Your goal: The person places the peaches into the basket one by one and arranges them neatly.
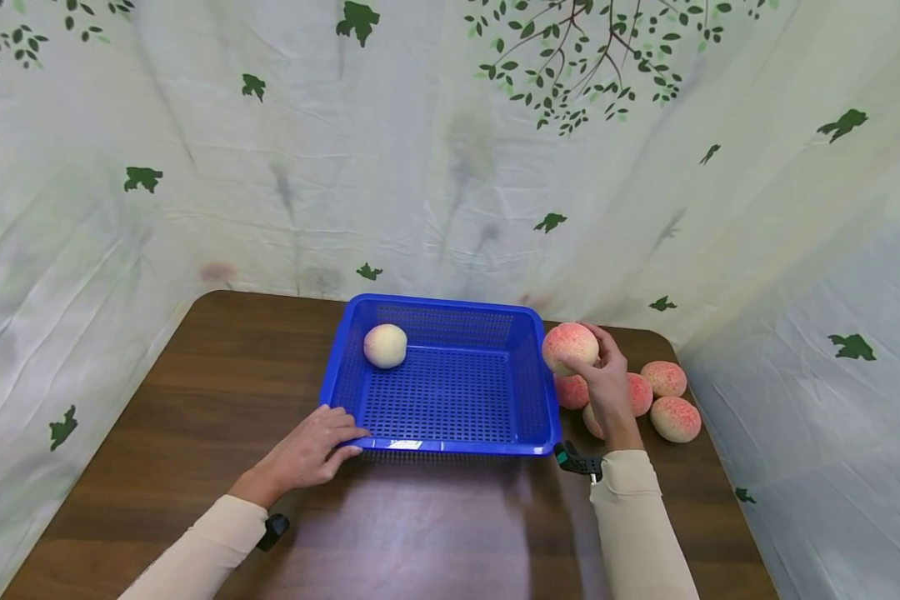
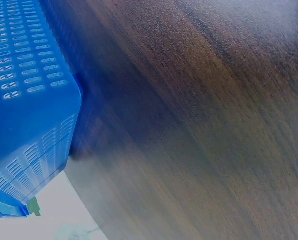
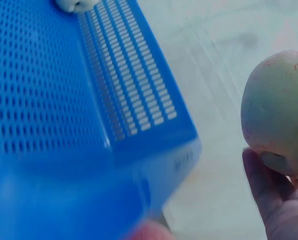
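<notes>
A blue perforated plastic basket (image 1: 438, 447) stands on the wooden table, with one pale peach (image 1: 385, 346) in its far left part. My left hand (image 1: 311, 446) holds the basket's near left corner, fingers over the rim and thumb below it. In the left wrist view only the basket's outer side (image 2: 34, 120) shows, not the fingers. My right hand (image 1: 607, 375) grips a pink-speckled peach (image 1: 570, 346) just outside the basket's right rim, raised over other peaches. The right wrist view shows this peach (image 3: 278, 115) held by the fingers beside the basket corner (image 3: 178, 145).
Several peaches lie on the table right of the basket, such as a front one (image 1: 675, 419) and one behind it (image 1: 663, 378); my right hand partly covers others. The brown table (image 1: 270, 358) meets a leaf-patterned cloth (image 1: 435, 167) at the back and sides.
</notes>
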{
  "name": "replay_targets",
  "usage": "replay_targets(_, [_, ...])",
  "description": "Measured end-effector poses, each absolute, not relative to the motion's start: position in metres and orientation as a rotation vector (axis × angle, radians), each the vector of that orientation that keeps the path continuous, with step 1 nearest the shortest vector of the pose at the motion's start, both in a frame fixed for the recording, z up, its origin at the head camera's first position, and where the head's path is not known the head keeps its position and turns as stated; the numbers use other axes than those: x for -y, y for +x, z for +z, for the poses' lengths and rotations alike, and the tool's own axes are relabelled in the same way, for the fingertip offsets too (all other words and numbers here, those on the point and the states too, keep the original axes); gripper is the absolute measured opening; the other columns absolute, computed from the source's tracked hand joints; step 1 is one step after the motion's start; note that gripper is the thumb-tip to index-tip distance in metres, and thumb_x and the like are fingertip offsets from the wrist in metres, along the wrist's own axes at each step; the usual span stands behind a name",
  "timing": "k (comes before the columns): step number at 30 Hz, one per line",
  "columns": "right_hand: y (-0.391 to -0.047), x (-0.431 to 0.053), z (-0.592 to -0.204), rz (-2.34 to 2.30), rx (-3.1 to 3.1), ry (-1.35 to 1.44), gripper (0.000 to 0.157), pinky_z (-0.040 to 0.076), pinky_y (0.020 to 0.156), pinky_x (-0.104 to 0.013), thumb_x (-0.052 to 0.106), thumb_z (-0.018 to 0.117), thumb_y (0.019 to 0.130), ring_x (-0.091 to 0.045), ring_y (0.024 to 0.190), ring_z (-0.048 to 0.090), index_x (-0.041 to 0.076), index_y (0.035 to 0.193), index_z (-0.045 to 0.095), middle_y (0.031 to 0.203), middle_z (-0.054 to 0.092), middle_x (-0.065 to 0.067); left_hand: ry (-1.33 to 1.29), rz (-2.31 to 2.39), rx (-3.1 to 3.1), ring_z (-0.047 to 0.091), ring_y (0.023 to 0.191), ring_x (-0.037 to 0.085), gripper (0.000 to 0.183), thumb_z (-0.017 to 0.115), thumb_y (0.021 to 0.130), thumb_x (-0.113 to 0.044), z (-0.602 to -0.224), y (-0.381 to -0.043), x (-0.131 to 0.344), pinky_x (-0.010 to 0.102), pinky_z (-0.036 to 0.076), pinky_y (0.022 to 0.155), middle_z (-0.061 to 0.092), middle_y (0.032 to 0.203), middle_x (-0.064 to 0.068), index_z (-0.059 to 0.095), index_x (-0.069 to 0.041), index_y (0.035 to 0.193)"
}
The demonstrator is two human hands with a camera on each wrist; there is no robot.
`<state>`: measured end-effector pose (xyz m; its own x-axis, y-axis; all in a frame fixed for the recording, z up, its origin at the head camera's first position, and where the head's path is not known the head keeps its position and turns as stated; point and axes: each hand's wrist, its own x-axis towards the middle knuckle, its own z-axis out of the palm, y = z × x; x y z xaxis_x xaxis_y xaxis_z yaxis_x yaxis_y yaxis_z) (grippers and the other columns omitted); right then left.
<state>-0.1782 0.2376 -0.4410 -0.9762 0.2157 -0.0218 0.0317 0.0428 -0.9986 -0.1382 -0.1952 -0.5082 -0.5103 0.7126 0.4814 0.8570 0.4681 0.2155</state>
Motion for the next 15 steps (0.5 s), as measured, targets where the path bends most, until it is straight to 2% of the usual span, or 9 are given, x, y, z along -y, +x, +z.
replay_targets(4, [-0.193,-0.221,-0.438,2.087,2.186,-0.236,0.066,0.045,0.092,-0.031,0.011,0.077,0.082,-0.021,0.119,0.049,0.014,0.140,0.045,0.137,0.047,-0.006,-1.315,-0.616,2.415,0.049,0.076,0.013,0.012,0.069,0.086,-0.018,-0.509,-0.137,0.197,0.029,0.036,0.068,0.060,0.081,-0.004,0.073,-0.009,0.093])
replay_targets(8, [-0.211,-0.203,-0.439,2.153,2.140,-0.145,0.065,0.045,0.089,-0.027,-0.002,0.072,0.081,-0.021,0.119,0.049,0.006,0.140,0.044,0.137,0.048,-0.011,-1.323,-0.619,2.386,0.049,0.075,0.012,0.024,0.058,0.096,-0.028,-0.511,-0.137,0.197,0.028,0.035,0.068,0.060,0.081,-0.004,0.073,-0.009,0.092])
replay_targets(11, [-0.222,-0.190,-0.444,2.207,2.118,-0.095,0.065,0.045,0.089,-0.026,-0.005,0.071,0.081,-0.022,0.120,0.049,0.003,0.139,0.043,0.137,0.048,-0.014,-1.328,-0.623,2.358,0.048,0.075,0.012,0.033,0.051,0.100,-0.033,-0.511,-0.138,0.196,0.028,0.034,0.067,0.059,0.080,-0.004,0.073,-0.009,0.092])
replay_targets(15, [-0.234,-0.173,-0.452,2.234,2.157,-0.041,0.064,0.046,0.091,-0.032,-0.007,0.070,0.080,-0.027,0.121,0.049,0.001,0.138,0.043,0.139,0.047,-0.017,-1.342,-0.634,2.327,0.047,0.074,0.012,0.017,0.064,0.093,-0.023,-0.512,-0.139,0.196,0.028,0.033,0.066,0.057,0.079,-0.004,0.073,-0.009,0.091])
